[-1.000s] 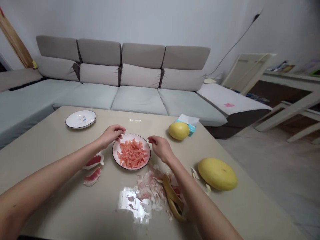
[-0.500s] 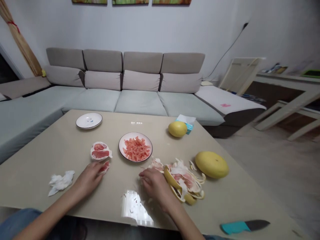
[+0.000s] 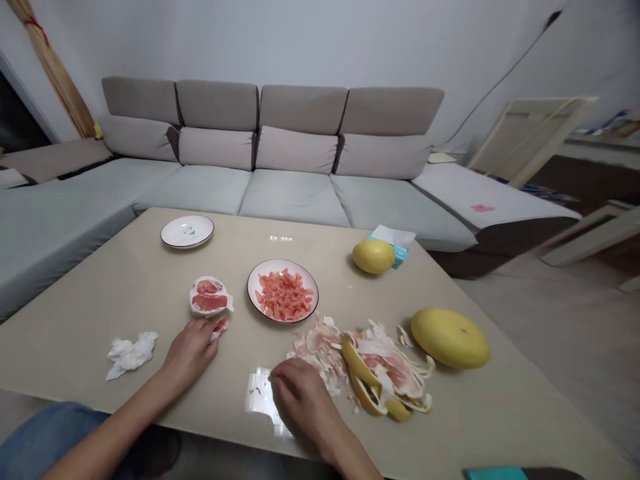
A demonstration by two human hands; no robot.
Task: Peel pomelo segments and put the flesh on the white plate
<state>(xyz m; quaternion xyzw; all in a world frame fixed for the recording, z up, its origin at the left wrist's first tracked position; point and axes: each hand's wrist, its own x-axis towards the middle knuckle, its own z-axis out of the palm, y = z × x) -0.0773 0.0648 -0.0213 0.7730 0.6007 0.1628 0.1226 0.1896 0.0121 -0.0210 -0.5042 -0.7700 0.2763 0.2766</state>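
Note:
My left hand (image 3: pixel 190 352) rests on the table with its fingers closed over a pink pomelo segment (image 3: pixel 220 326) near the front left. Just beyond it lies a larger peeled pomelo chunk (image 3: pixel 210 296). My right hand (image 3: pixel 300 397) lies knuckles up near the front edge, fingers curled and pinched at small white scraps beside a pile of peel and membrane (image 3: pixel 360 363). A white plate with pink pomelo pieces (image 3: pixel 283 297) sits in the middle of the table, beyond both hands.
Two whole yellow pomelos (image 3: pixel 450 337) (image 3: pixel 373 256) lie at the right, the far one against a tissue pack (image 3: pixel 395 241). An empty plate (image 3: pixel 187 231) is at the back left, a crumpled tissue (image 3: pixel 131 352) at the front left. A teal knife handle (image 3: pixel 495 473) shows at the bottom edge. A grey sofa (image 3: pixel 295 193) wraps behind.
Both hands have drawn back from the plate of pieces to the table's front. The left hand has closed on the small segment; the right has slid back beside the peel pile.

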